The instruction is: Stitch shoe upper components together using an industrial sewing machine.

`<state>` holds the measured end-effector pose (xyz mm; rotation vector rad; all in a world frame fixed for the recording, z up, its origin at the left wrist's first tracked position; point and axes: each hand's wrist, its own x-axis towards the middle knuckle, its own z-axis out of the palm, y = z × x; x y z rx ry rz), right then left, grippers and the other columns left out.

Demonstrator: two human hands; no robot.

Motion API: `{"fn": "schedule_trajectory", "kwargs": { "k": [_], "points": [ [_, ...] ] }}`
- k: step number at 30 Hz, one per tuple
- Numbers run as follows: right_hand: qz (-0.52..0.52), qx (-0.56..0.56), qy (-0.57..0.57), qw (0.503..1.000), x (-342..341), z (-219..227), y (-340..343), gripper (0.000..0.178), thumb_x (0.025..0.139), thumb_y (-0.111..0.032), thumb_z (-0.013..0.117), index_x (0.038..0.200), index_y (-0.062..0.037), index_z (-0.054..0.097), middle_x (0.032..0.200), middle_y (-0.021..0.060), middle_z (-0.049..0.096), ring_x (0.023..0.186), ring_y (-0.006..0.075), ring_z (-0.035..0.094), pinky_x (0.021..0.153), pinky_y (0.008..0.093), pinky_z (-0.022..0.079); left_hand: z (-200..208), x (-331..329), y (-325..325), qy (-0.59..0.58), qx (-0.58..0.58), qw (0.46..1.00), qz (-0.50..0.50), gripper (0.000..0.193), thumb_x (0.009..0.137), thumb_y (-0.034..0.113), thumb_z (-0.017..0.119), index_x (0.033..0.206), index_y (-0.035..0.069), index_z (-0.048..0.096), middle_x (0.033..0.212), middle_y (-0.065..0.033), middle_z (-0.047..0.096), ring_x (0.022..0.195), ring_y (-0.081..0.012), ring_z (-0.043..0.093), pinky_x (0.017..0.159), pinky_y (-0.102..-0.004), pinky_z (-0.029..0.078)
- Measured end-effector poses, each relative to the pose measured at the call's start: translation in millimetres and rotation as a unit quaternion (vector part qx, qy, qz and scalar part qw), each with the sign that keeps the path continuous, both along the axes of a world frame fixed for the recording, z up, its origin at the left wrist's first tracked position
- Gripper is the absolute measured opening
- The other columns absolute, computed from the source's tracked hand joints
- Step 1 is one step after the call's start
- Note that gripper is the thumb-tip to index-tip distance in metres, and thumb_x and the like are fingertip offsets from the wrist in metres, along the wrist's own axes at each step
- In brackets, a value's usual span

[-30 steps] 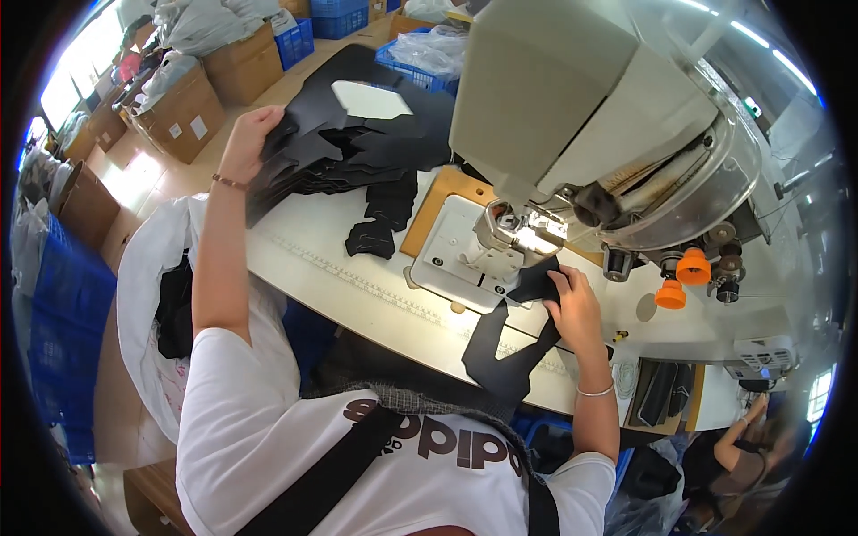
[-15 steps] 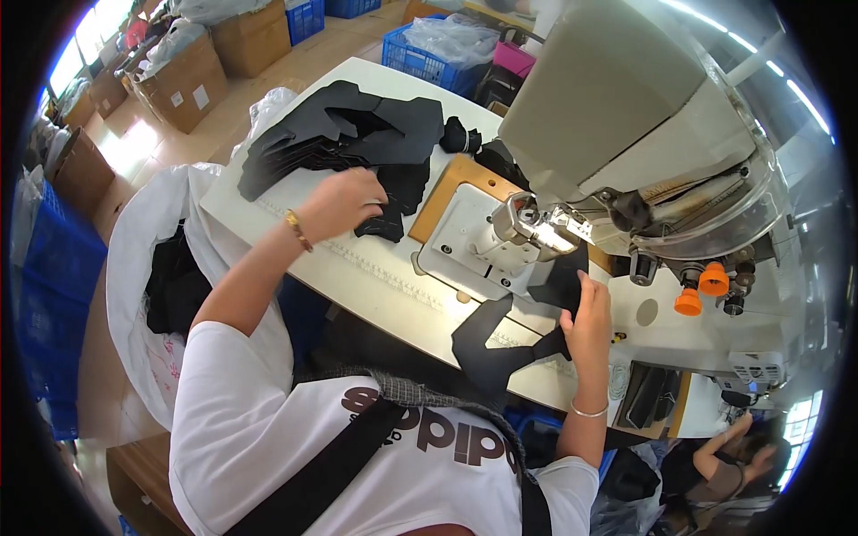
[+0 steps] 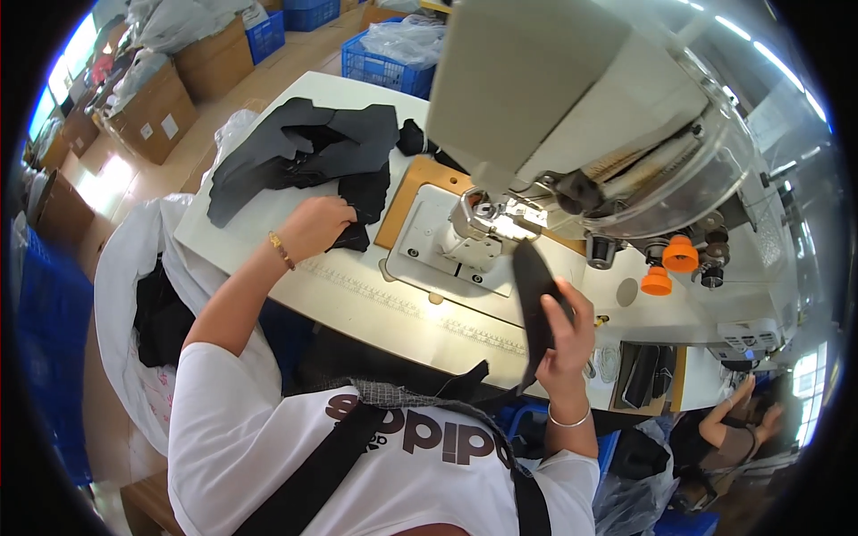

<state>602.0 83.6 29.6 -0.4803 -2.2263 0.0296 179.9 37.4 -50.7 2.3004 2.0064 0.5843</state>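
My right hand point(image 3: 567, 335) grips a dark, flat cut piece of material point(image 3: 534, 290), raised on edge beside the machine's lit working point. A dark end of material point(image 3: 465, 382) hangs at the table's front edge; whether it belongs to the same piece I cannot tell. On the left, my left hand point(image 3: 320, 225) has its fingers closed at the edge of a pile of small black pieces point(image 3: 365, 195); the fingertips are partly hidden. Behind it lies a heap of larger dark cut pieces point(image 3: 344, 134). The grey industrial machine point(image 3: 527, 80) stands over a white metal plate point(image 3: 420, 237).
A measuring scale point(image 3: 393, 299) runs along the front of the white table point(image 3: 268, 241). Orange knobs point(image 3: 679, 254) hang under the machine at right. A white sack point(image 3: 121, 295) with black material stands left. Cartons point(image 3: 147, 112) and blue crates point(image 3: 380, 71) stand behind. Another person point(image 3: 728, 424) sits at right.
My right hand has lifted and tilted the dark piece off the table, away from the plate. My left hand has closed on the small black pieces. The view has shifted somewhat.
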Motion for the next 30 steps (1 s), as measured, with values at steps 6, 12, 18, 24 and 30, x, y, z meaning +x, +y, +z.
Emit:
{"fn": "schedule_trajectory", "kwargs": {
  "k": [6, 12, 18, 24, 30],
  "points": [
    [0.072, 0.143, -0.111, 0.981, -42.4, 44.1, 8.5, 0.032, 0.077, -0.007, 0.067, 0.108, -0.0039, 0.069, 0.121, 0.0151, 0.064, 0.103, 0.0287, 0.064, 0.084, 0.037, 0.056, 66.4, 43.4, 6.7, -0.102, 0.184, 0.978, -0.001, 0.01, 0.08, -0.001, 0.069, 0.089, 0.003, 0.068, 0.089, -0.0108, 0.069, 0.084, -0.0312, 0.067, 0.074, -0.0376, 0.055],
    [0.013, 0.133, -0.113, 0.985, -50.8, 41.3, 24.1, 0.035, 0.072, -0.008, 0.069, 0.107, -0.0058, 0.07, 0.115, 0.0128, 0.065, 0.087, 0.0233, 0.063, 0.069, 0.0304, 0.047, 134.8, 125.1, 10.6, -0.044, 0.393, 0.902, -0.176, 0.015, 0.07, -0.005, 0.072, 0.084, 0.001, 0.068, 0.095, -0.0092, 0.068, 0.08, -0.0258, 0.068, 0.071, -0.0326, 0.057],
    [-0.029, 0.108, -0.139, 0.984, -44.6, 28.1, 27.2, 0.037, 0.07, -0.011, 0.069, 0.107, -0.0107, 0.074, 0.11, 0.0089, 0.065, 0.098, 0.0256, 0.066, 0.061, 0.0299, 0.052, 120.5, 143.1, 16.4, 0.043, 0.308, 0.925, -0.218, 0.022, 0.071, 0.005, 0.068, 0.092, 0.0, 0.065, 0.1, -0.0102, 0.064, 0.094, -0.0251, 0.066, 0.073, -0.0336, 0.059],
    [-0.042, 0.171, -0.164, 0.971, -45.3, 28.7, 27.8, 0.032, 0.072, -0.014, 0.071, 0.103, -0.0117, 0.076, 0.114, 0.0113, 0.068, 0.096, 0.0276, 0.068, 0.075, 0.0376, 0.052, 120.8, 146.0, 8.6, 0.013, 0.28, 0.937, -0.208, 0.034, 0.072, 0.006, 0.068, 0.104, -0.002, 0.065, 0.109, -0.0122, 0.061, 0.104, -0.0264, 0.064, 0.077, -0.0345, 0.058],
    [0.027, 0.037, -0.114, 0.992, -44.1, 26.8, 34.3, 0.026, 0.076, -0.008, 0.068, 0.101, 0.0004, 0.071, 0.115, 0.021, 0.067, 0.097, 0.0347, 0.069, 0.088, 0.0434, 0.056, 120.6, 147.1, 6.1, 0.008, 0.171, 0.963, -0.207, 0.037, 0.078, 0.005, 0.066, 0.114, -0.004, 0.063, 0.116, -0.0147, 0.059, 0.112, -0.0307, 0.06, 0.093, -0.0393, 0.055]
  ]
}}
